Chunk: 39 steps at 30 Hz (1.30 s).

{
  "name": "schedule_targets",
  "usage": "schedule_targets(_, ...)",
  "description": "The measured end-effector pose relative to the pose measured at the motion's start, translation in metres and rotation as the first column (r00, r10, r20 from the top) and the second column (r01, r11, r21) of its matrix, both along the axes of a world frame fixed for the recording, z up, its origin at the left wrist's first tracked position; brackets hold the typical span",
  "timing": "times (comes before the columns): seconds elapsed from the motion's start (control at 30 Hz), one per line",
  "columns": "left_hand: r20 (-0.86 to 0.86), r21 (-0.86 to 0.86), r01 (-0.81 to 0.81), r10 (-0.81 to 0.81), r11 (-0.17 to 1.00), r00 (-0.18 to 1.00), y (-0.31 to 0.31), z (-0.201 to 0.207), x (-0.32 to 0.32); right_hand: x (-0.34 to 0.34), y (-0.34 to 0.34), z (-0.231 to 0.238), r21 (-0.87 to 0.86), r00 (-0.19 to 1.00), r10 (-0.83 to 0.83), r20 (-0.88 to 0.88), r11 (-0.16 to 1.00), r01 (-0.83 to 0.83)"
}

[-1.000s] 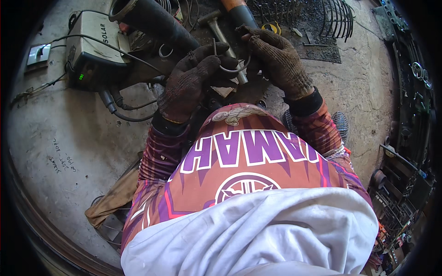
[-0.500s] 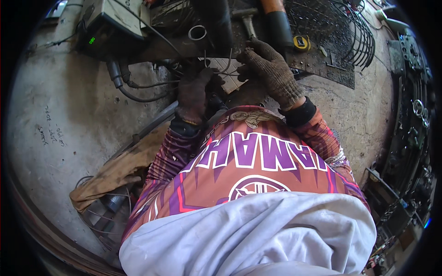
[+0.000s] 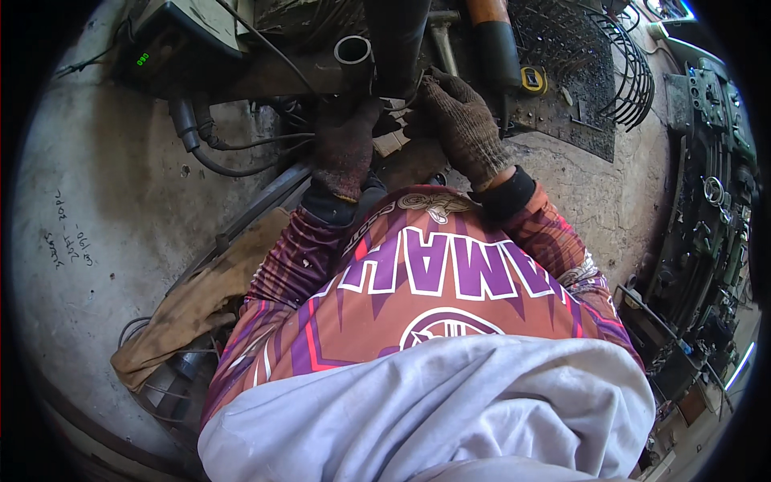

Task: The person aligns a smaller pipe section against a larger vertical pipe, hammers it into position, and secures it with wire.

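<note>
Both my hands wear dirty knitted work gloves and are raised at the near edge of a dark workbench. Between them runs a thin curved metal rod [image 3: 417, 87], in front of a thick dark cylinder [image 3: 396, 40]. My right hand [image 3: 466, 124] is closed, pinching the rod at its fingertips. My left hand [image 3: 345, 149] is closed with the thumb uppermost, around the rod's other side; its fingers are mostly hidden in shadow. A short open pipe piece [image 3: 353, 50] stands just beyond my left hand. A hammer [image 3: 442, 48] lies beyond my right fingers.
An orange-and-grey cylindrical tool [image 3: 495, 52] and a yellow tape measure [image 3: 532, 79] lie right of the hammer. Several curved rods [image 3: 630, 80] hang over the bench's right edge. A welding machine [image 3: 181, 44] with thick cables [image 3: 241, 170] stands left. Brown cloth [image 3: 201, 297] lies below.
My hands have moved forward and slightly closer together, carrying the curved rod up against the dark cylinder. The right fingers have drawn tighter. The whole view has shifted a little.
</note>
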<state>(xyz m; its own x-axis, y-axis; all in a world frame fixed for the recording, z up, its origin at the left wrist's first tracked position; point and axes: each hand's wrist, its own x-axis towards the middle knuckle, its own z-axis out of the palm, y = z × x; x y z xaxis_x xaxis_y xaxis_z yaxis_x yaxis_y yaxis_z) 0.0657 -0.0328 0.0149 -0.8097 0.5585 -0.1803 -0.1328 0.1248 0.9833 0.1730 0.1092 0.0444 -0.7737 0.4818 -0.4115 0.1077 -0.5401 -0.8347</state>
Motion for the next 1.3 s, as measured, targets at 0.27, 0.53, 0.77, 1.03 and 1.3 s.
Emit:
schedule_targets(0.27, -0.015, 0.024, 0.047, -0.047, 0.999, 0.999, 0.001, 0.01, 0.002, -0.014, 0.002, -0.016, 0.126, 0.998, -0.016, 0.059, 0.992, 0.008)
schedule_targets(0.53, -0.1, 0.074, 0.09, -0.082, 0.993, 0.992, -0.003, -0.012, -0.007, -0.015, -0.007, -0.007, 0.118, 0.995, -0.012, 0.099, 0.993, 0.0)
schedule_targets(0.77, -0.368, -0.163, 0.04, -0.098, 0.986, 0.925, 0.017, -0.012, -0.017, -0.03, 0.017, -0.027, 0.284, 0.99, -0.106, 0.09, 0.956, 0.076)
schedule_targets(1.03, -0.514, -0.129, -0.004, -0.064, 0.992, 0.856, 0.01, -0.014, -0.013, -0.036, 0.017, -0.017, 0.047, 0.99, -0.109, 0.093, 0.993, 0.105)
schedule_targets(1.3, -0.626, -0.082, 0.061, -0.099, 0.995, 0.774, 0.017, -0.017, -0.058, -0.035, 0.017, -0.004, -0.054, 0.992, -0.114, 0.057, 0.992, 0.117)
